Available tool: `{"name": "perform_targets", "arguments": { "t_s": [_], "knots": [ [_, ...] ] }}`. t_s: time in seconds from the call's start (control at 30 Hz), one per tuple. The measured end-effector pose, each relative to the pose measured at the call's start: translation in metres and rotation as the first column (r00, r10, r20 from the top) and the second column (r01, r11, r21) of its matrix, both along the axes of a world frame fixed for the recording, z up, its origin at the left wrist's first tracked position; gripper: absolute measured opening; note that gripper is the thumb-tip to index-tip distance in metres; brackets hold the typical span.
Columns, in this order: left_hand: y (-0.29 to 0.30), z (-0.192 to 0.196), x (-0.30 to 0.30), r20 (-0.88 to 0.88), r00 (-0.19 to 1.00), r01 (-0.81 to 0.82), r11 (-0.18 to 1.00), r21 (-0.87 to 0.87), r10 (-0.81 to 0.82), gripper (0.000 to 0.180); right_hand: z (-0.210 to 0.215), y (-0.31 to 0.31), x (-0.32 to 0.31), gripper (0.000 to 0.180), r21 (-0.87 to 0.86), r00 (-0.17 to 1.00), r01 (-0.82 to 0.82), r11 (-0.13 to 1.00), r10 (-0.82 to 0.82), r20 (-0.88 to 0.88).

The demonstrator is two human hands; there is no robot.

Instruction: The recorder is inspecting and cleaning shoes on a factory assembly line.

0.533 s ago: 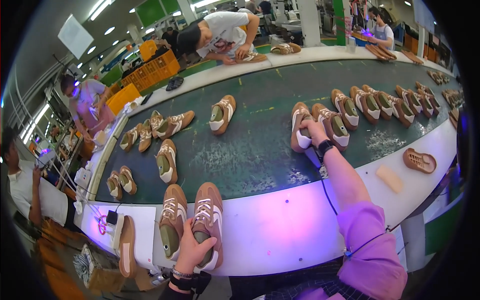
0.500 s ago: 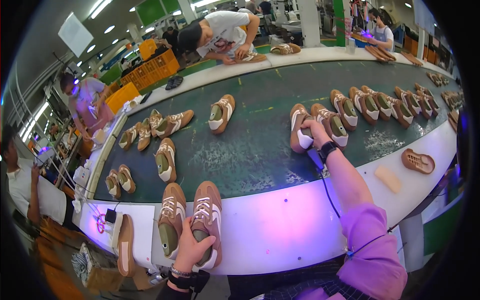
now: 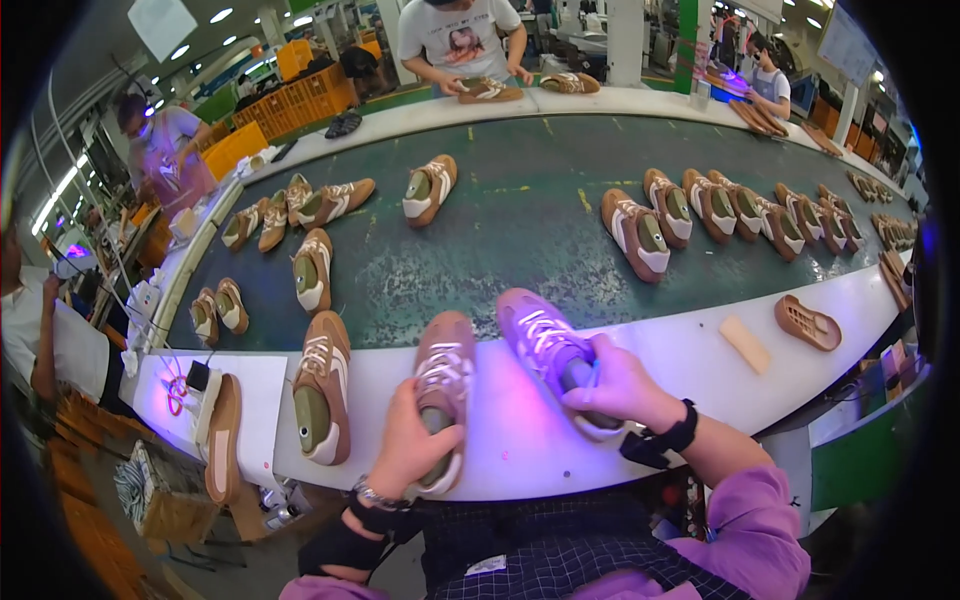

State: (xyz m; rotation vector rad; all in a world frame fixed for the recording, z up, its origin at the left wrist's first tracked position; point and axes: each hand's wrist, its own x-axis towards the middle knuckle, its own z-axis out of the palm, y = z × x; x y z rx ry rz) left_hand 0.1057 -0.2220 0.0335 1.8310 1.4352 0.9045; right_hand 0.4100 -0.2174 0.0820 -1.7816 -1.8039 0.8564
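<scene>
The left hand [image 3: 412, 445] is clamped around the heel end of a brown sneaker [image 3: 442, 385], fingers wrapped over its collar. The sneaker lies toe-away on the white ledge [image 3: 520, 440], directly ahead of the hand. The right hand [image 3: 615, 385] is closed on the heel of a second sneaker [image 3: 545, 345], which is washed in violet light and angled up and to the left of that hand; the two held shoes lie just beside each other, toes apart.

To the left of the left hand, a third brown sneaker [image 3: 322, 395] rests on the ledge, untouched. Farther left, a loose tan sole [image 3: 224, 435] lies on a white pad. To the right of the right hand, a tan block [image 3: 745, 343] and an upturned brown outsole [image 3: 808, 322] sit on the ledge, well apart from the hand.

Beyond both hands runs the dark green conveyor belt [image 3: 520, 240], carrying scattered pairs of brown sneakers. Past the belt, a person in a white shirt [image 3: 460, 40] handles a shoe at the far ledge.
</scene>
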Motion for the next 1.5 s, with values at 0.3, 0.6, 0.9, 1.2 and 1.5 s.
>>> {"name": "perform_targets", "arguments": {
  "t_s": [0.3,0.6,0.9,1.2,1.5],
  "knots": [
    [0.042,0.001,0.048,-0.015,1.000,0.001,0.994,0.106,0.001,0.068,-0.024,0.012,0.010,0.064,0.105,0.979,-0.007,0.994,0.029,-0.203],
    [0.148,-0.072,0.023,0.190,0.981,0.083,0.965,-0.248,-0.036,0.044,-0.091,0.120,0.013,0.058,-0.106,0.927,0.051,0.993,-0.086,-0.366],
    [0.101,0.026,0.066,0.817,0.571,0.271,0.922,-0.278,0.078,0.022,-0.016,0.076,0.004,0.034,0.052,0.482,0.067,0.996,0.013,-0.876],
    [0.072,0.098,0.071,0.713,0.600,0.295,0.928,0.226,-0.364,0.046,0.047,0.038,0.026,0.047,0.380,0.505,-0.075,0.922,0.364,-0.783],
    [0.050,0.003,0.066,0.857,0.494,0.615,0.755,-0.225,-0.147,0.099,-0.036,0.040,0.063,0.089,0.054,0.314,-0.479,0.876,0.229,-0.922]
  ]
}}
